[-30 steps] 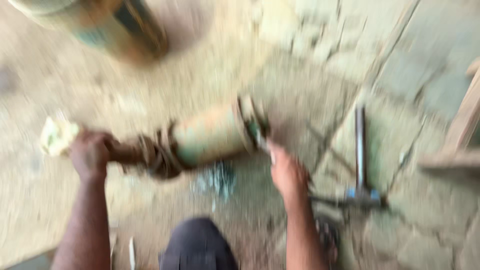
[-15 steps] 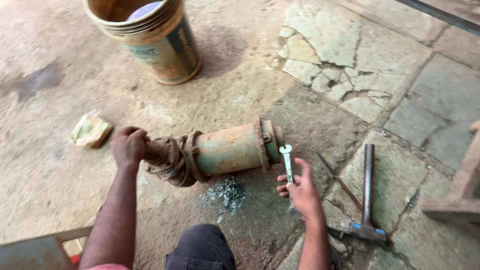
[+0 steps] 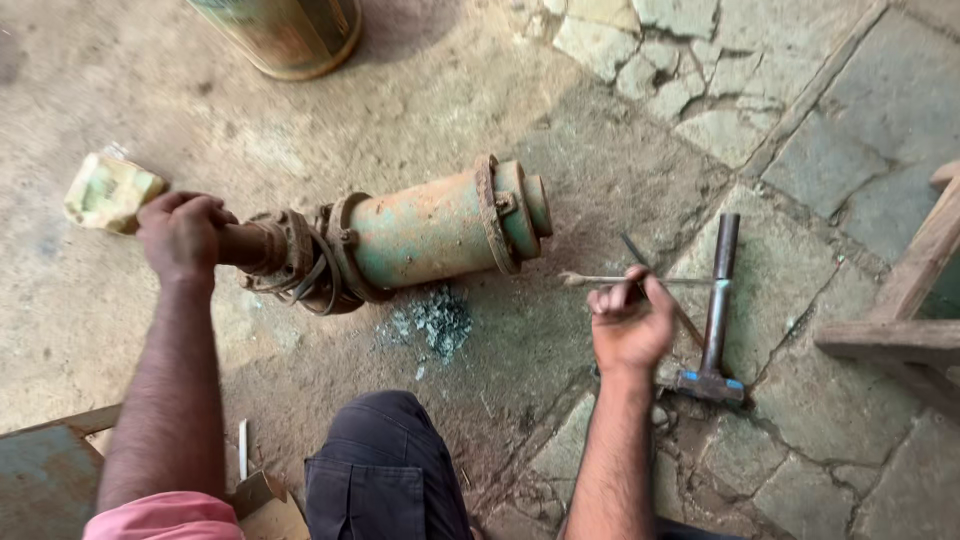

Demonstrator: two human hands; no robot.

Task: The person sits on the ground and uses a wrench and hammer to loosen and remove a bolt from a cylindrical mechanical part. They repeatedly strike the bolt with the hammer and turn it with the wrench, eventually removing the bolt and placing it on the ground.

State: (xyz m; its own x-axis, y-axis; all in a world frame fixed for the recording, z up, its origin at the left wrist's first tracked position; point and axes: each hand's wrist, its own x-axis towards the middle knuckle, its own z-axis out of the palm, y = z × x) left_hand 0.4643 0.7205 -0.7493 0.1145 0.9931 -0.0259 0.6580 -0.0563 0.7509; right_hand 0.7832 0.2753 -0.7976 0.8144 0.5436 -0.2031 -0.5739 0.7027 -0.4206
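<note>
Pump body [image 3: 430, 232], a rusted cylinder with flaking green paint, lies on its side on the bare floor [image 3: 560, 110], shaft end to the left and flanged end to the right.

Far left: a crumpled yellow-green packet [image 3: 107, 190] rests on the floor just beside the left hand [image 3: 182, 236]. That hand is closed in a full fist around the brown shaft end [image 3: 250, 245]; fingers wrapped tight, apparently steadying the unit. Next along, loops of rusty wire [image 3: 305, 282] hang about the collar where shaft meets housing.

Centre: a patch of grey-green paint chips [image 3: 432, 322] lies on the floor directly below the housing. Judged from this debris, some working of the casing is done. The end flange and its bolts appear to be in place, so opening of the housing is judged not yet done.

Right: the right hand [image 3: 630, 325] is clear of the pump, fingers curled about a thin metal tool [image 3: 600, 280] whose tip points toward the flange. Whether it is a spanner or a rod cannot be told. Just beside that hand a hammer [image 3: 716, 310] lies untouched on the stone slabs. A wooden frame [image 3: 905, 300] stands at the far right edge, and a metal drum [image 3: 285, 35] at the top, well apart.
</note>
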